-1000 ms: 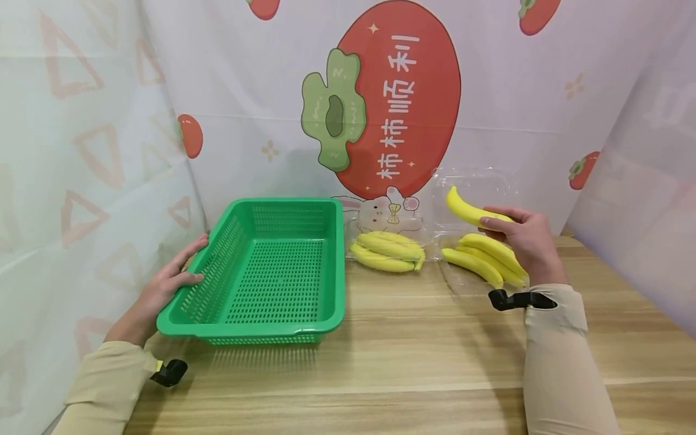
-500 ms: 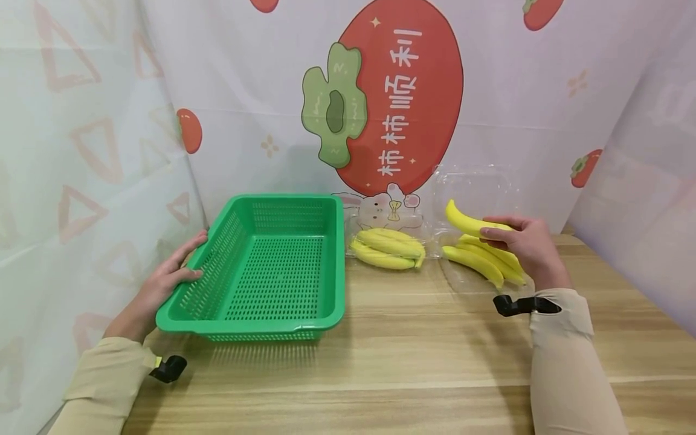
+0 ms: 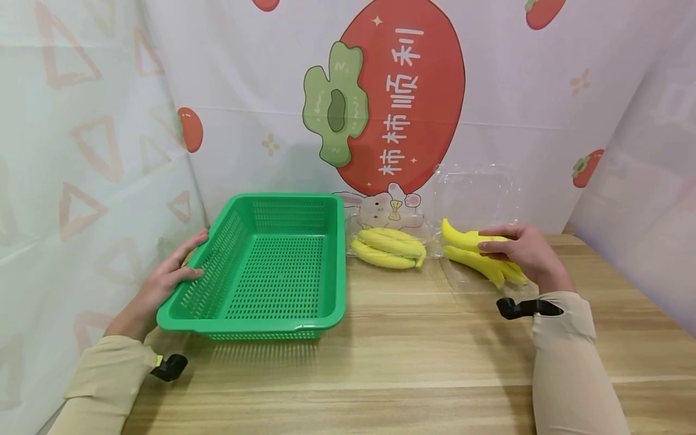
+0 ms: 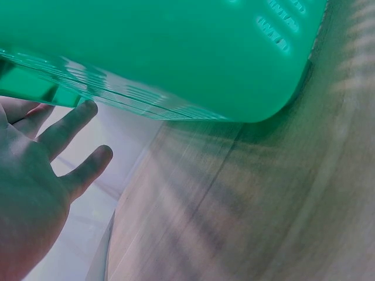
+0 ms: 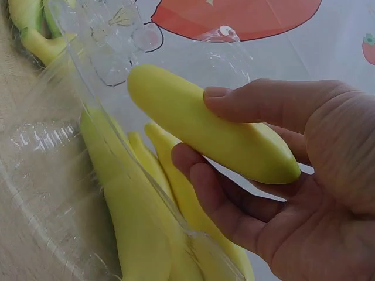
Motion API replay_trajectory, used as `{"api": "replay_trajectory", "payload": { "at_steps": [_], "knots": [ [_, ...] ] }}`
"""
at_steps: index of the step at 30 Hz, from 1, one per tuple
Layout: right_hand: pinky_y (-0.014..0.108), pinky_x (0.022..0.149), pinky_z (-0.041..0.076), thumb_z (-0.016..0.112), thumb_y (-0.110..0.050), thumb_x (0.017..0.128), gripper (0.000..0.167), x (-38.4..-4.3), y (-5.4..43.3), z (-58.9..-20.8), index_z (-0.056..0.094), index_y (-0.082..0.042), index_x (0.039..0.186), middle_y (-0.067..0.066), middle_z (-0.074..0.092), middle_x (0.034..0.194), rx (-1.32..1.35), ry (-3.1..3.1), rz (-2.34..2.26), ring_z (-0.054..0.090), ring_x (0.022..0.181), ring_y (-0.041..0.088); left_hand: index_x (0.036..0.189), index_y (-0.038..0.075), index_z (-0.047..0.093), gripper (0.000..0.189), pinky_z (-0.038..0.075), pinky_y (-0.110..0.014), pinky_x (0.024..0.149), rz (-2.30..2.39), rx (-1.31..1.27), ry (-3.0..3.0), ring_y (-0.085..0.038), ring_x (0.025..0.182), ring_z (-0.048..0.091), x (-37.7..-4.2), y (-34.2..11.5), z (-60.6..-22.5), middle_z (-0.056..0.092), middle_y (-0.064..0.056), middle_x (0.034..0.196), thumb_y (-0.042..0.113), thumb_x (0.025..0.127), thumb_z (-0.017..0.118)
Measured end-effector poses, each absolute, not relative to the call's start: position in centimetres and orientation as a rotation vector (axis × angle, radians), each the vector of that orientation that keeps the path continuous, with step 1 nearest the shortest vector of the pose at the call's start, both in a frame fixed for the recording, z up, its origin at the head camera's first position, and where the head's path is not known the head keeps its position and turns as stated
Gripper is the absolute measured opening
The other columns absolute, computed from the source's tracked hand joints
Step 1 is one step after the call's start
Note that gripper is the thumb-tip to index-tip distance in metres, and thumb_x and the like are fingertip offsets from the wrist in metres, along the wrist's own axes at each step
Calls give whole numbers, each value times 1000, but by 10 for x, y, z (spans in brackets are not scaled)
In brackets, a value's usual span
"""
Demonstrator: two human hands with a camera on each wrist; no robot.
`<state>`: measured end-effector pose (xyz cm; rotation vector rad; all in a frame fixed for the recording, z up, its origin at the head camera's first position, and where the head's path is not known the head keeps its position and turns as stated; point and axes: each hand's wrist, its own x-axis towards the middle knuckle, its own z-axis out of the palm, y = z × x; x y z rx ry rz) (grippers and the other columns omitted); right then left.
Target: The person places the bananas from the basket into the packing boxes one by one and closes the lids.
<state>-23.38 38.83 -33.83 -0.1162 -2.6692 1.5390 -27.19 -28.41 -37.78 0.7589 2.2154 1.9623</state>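
Note:
In the head view, my left hand [image 3: 157,293] holds the left rim of a green perforated plastic basket [image 3: 339,284], thumb over the edge. The left wrist view has the fingers of this hand [image 4: 41,164] stretched out below the rim. My right hand [image 3: 524,254] pinches a yellow banana [image 3: 457,235] between thumb and fingers. This banana [image 5: 205,126] slants over an open clear plastic clamshell box [image 3: 475,187]. Inside the box lie more bananas [image 3: 473,263], partly covered by the hand and the held one.
A second clear box [image 3: 415,220] with a bunch of bananas [image 3: 386,248] stands between the basket and the open box. The wooden table [image 3: 408,356] runs to a printed cloth backdrop [image 3: 261,90], with cloth at both sides too.
My right hand has lowered the banana toward the others in the open box. The left hand stays at the basket rim.

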Motion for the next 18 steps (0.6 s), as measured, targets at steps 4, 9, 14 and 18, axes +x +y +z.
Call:
{"api": "replay_trajectory", "payload": {
  "at_steps": [4,9,14,18],
  "knots": [
    [24,88,62,75,-19,101,60,-235,389,-341,54,11,149,28,49,153,-81,-2685,1559,76,92,1,171,27,26,74,54,-13,84,1970,761,2218,13,127,48,-272,-284,-378,3,12,181,-3,106,46],
    [24,87,62,74,-15,100,58,-235,390,-343,54,12,148,31,49,154,-73,-2707,1547,74,92,-2,170,27,28,73,54,-13,85,1985,763,2202,14,129,46,-272,-283,-379,4,12,181,-3,106,46],
    [21,84,61,76,-19,100,58,-234,391,-343,58,9,147,32,49,156,-90,-2792,1400,65,96,-5,170,26,28,72,55,-14,85,1992,763,2193,13,130,47,-271,-283,-378,7,14,180,-3,107,46],
    [19,83,56,80,-24,97,56,-234,392,-343,64,3,143,32,54,153,-104,-2896,1165,63,112,15,171,24,26,72,55,-14,85,1989,770,2189,13,131,47,-270,-282,-378,6,14,180,-3,107,46]
  ]
}}
